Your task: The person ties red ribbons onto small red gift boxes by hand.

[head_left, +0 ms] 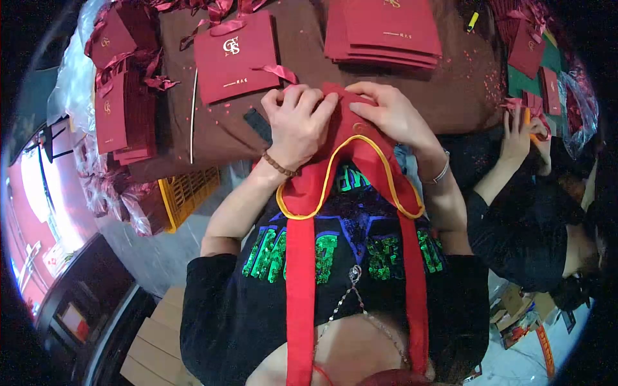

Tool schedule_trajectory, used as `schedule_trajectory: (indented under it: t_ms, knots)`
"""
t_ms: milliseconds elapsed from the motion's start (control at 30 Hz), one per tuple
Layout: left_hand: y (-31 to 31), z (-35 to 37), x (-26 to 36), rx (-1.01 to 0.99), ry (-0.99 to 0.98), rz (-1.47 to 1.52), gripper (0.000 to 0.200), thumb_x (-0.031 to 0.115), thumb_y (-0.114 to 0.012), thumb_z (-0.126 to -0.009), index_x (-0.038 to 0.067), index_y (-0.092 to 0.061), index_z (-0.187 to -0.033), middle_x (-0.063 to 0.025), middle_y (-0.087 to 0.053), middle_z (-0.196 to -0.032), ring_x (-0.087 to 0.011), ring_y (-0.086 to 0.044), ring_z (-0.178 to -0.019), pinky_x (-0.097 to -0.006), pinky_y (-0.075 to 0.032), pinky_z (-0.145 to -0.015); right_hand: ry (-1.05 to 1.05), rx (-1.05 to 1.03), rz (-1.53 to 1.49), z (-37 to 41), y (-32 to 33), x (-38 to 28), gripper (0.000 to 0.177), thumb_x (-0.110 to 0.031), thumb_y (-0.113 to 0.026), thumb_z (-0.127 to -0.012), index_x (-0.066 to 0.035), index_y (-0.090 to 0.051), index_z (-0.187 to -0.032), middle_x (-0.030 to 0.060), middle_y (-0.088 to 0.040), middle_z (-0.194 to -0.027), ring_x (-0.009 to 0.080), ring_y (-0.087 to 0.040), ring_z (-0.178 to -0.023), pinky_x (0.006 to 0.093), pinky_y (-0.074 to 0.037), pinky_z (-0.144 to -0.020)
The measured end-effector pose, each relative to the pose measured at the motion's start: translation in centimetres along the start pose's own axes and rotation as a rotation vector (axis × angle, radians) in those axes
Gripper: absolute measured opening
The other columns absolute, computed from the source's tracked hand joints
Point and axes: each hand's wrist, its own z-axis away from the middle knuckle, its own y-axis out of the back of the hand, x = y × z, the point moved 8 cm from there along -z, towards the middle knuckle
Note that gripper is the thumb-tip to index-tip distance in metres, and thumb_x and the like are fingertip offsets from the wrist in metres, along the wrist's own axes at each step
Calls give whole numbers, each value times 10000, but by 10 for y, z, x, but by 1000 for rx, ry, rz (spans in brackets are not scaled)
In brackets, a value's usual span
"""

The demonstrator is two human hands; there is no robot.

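A red apron (367, 154) with yellow edging hangs from my neck, and its lower part is lifted onto the table edge. My left hand (297, 122), with a beaded bracelet at the wrist, has its fingers curled on the red cloth. On the other side my right hand (393, 114) pinches the cloth near a small gold logo. What lies under the fabric is hidden. Just beyond my left hand lies a dark red bag (238, 61) with a gold logo and a ribbon. A stack of similar red bags (386, 32) is further back.
Upright red bags (116, 116) stand at the left of the brown-covered table (225, 132). A thin white stick (193, 116) and a yellow tool (473, 21) lie on it. Below is a yellow crate (187, 193). At the right, a co-worker's hands (521, 135) hold something orange.
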Motion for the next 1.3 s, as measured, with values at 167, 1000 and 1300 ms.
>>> schedule_trajectory:
  t_ms: [167, 1000, 1300]
  knots:
    - [-1, -4, 1, 1, 45, 69, 190, 194, -631, -714, 140, -609, -896, 10, -542, -834, -169, -513, -820, -398, -306, -754, -26, -2, -12, 1, 0, -1, 324, -126, -557, -827, 20, -543, -1115, 101, -626, -939, 119, -569, -853, 259, -456, -770]
    - [-12, -8, -11, -103, 252, 337, 61, 129, -608, -759, 99, -582, -806, -40, -546, -754, -223, -507, -767, -372, -308, -733, -41, 14, 4, 3, 4, 0, 346, -157, -559, -816, 37, -554, -1103, 141, -627, -1000, 165, -580, -911, 282, -441, -821]
    - [-8, -14, -3, -122, 151, 285, 109, 112, -622, -700, 95, -552, -782, -49, -515, -738, -229, -490, -767, -385, -316, -713, 38, 34, 46, 1, 3, -10, 329, -163, -548, -819, 26, -560, -1089, 140, -626, -995, 179, -590, -910, 278, -444, -819]
